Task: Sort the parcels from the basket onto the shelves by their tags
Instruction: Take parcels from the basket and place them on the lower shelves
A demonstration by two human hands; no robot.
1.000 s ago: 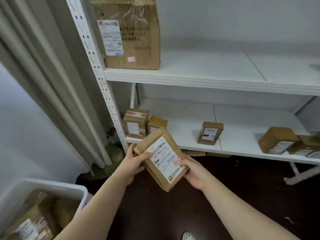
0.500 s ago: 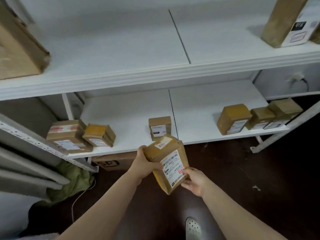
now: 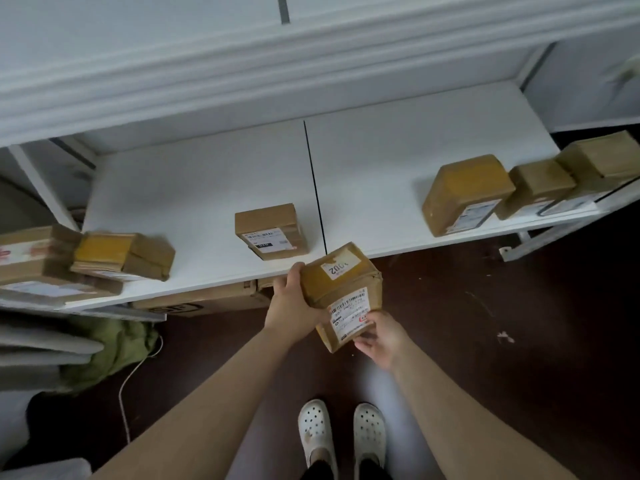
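**Parcel held in both hands at the front edge of the lower shelf**

Head view: a brown cardboard parcel (image 3: 341,289) is off the shelf, held between two hands above the dark floor (image 3: 485,341). Its far top corner overlaps the front lip of the lower shelf (image 3: 207,188).

The left hand (image 3: 291,306) grips the parcel's left side. Its fingers (image 3: 298,271) curl up round the top edge, beside a white sticker with handwritten digits that are hard to read. The right hand (image 3: 377,337) holds the near lower corner, and its fingers (image 3: 372,318) pinch over the barcode label (image 3: 348,315), right at a small red-edged tag.

Just beyond the left fingers a small labelled box (image 3: 270,230) stands on the shelf, next to the seam between the two boards. Far left of the fingers lie a taped box (image 3: 128,254) and a larger flat one (image 3: 31,258), touching each other. Well to the right of the right fingers, three boxes (image 3: 464,192) (image 3: 536,187) (image 3: 602,161) sit in a row at the shelf's end.

Under the shelf, just left of the left hand, a carton (image 3: 201,301) rests on the floor. A green cloth (image 3: 110,348) and a white cable (image 3: 128,393) lie further left. Below the hands are two white clogs (image 3: 317,431).
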